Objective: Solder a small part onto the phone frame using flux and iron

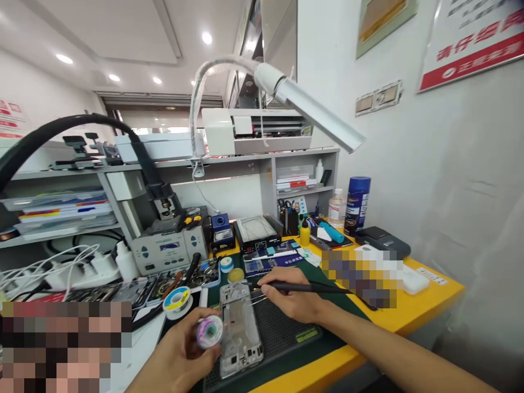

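Observation:
My left hand (180, 341) is closed around a small round spool (210, 331) with a purple and white label and a green centre. It is at the left edge of a bare phone frame (240, 330), which lies lengthwise on a black perforated mat (282, 322). My right hand (290, 295) grips a black soldering iron (303, 286) above the mat, its tip pointing left over the frame's upper end. Thin silver prongs, like tweezers (257, 298), show below the same hand; how they are held is hidden.
A yellow-labelled solder spool (177, 301) and a round tin (236, 275) lie near the frame. Behind stand a grey rework station (167, 248), a black heating plate (260, 234) and a yellow bottle (305, 233). A lamp (311, 109) hangs overhead. A blurred person is at lower left.

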Motion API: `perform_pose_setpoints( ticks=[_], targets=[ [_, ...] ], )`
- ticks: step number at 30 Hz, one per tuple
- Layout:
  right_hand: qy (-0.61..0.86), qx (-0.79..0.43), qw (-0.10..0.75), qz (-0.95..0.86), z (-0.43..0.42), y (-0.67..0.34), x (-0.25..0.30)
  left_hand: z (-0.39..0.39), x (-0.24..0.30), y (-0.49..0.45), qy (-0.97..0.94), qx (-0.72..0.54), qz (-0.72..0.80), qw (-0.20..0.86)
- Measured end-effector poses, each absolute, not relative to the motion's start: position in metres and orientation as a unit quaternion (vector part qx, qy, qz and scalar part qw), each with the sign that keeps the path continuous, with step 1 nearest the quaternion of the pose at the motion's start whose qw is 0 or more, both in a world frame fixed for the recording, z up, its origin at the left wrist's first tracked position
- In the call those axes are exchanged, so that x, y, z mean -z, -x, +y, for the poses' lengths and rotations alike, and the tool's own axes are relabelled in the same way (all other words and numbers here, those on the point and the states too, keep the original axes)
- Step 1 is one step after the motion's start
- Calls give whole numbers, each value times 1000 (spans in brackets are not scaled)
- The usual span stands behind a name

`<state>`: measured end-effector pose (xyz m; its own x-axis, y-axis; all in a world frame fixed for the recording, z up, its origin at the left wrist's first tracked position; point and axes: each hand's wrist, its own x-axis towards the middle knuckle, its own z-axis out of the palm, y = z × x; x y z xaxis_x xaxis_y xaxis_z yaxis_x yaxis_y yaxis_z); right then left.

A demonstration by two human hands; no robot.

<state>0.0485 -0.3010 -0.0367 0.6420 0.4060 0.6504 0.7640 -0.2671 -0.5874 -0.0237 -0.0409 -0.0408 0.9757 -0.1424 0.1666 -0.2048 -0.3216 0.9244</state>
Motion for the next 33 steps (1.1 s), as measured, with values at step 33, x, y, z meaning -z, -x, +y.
perform_pose_setpoints(
  ticks=[33],
  targets=[
    [716, -210, 645, -163, -302, -35, 35, -26, 54, -9, -872, -218, -417, 136]
  ],
)
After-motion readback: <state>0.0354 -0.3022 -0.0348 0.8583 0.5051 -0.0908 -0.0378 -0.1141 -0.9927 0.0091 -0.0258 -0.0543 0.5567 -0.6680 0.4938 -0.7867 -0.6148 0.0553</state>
